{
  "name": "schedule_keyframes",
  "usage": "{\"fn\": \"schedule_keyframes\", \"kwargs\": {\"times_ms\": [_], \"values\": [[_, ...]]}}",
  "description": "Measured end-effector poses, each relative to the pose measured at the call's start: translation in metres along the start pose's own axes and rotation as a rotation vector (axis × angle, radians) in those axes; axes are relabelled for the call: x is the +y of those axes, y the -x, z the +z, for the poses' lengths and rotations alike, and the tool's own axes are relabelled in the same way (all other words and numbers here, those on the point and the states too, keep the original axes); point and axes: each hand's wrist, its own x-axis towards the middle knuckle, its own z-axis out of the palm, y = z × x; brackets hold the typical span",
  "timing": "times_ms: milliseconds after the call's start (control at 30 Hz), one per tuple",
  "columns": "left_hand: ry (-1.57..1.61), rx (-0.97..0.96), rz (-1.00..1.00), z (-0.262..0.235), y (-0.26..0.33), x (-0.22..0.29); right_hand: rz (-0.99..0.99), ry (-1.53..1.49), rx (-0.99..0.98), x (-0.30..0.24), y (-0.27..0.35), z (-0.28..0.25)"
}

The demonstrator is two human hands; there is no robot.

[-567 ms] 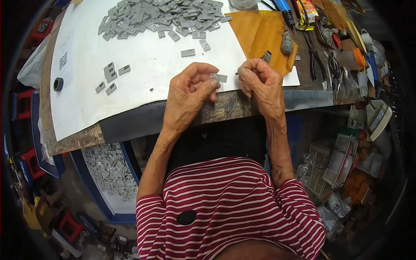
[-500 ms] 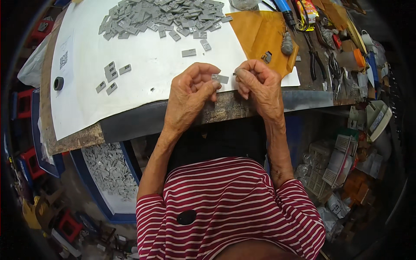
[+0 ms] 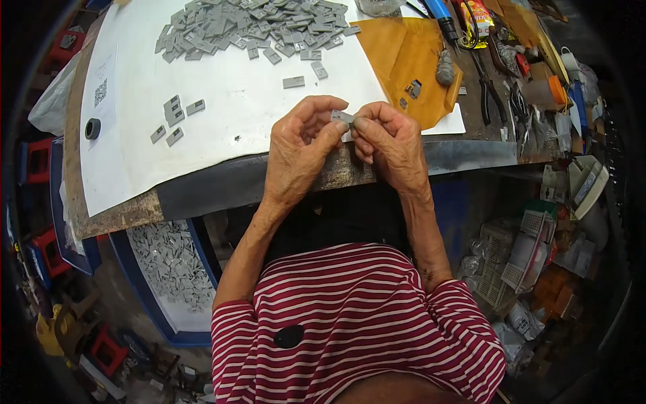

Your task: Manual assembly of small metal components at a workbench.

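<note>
Between the thumb and fingers of my left hand [image 3: 301,145] is a small flat grey rectangular piece [image 3: 341,117], held just above the table's front edge. My right hand [image 3: 392,141] meets the piece's right end, its thumb and forefinger pinched together. Whatever lies in that pinch is hidden by the fingertips. Beyond my hands, a single grey piece [image 3: 293,83] rests on the white sheet [image 3: 222,114]. A large heap of similar pieces [image 3: 249,27] covers its far side. Several pieces with dark inserts [image 3: 174,110] sit apart on the left.
Brown paper [image 3: 397,54] bears small dark metal bits [image 3: 414,88]. Pliers [image 3: 493,101] and other tools crowd the right side. A black ring [image 3: 92,128] sits at far left. Below the table, a blue-rimmed tray [image 3: 180,337] holds many grey pieces.
My right hand has moved left, so its pinched fingertips now meet the right end of the grey piece. My left hand keeps its hold, shifted slightly right.
</note>
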Motion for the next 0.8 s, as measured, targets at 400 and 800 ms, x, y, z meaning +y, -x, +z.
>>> {"fn": "schedule_keyframes", "kwargs": {"times_ms": [400,800], "values": [[0.015,-0.064,0.01,0.002,0.001,-0.001,0.01,-0.125,-0.055,-0.001,0.005,-0.007],[-0.126,-0.124,-0.017,0.0,0.005,-0.003,-0.008,-0.193,-0.009,0.002,0.004,-0.008]]}}
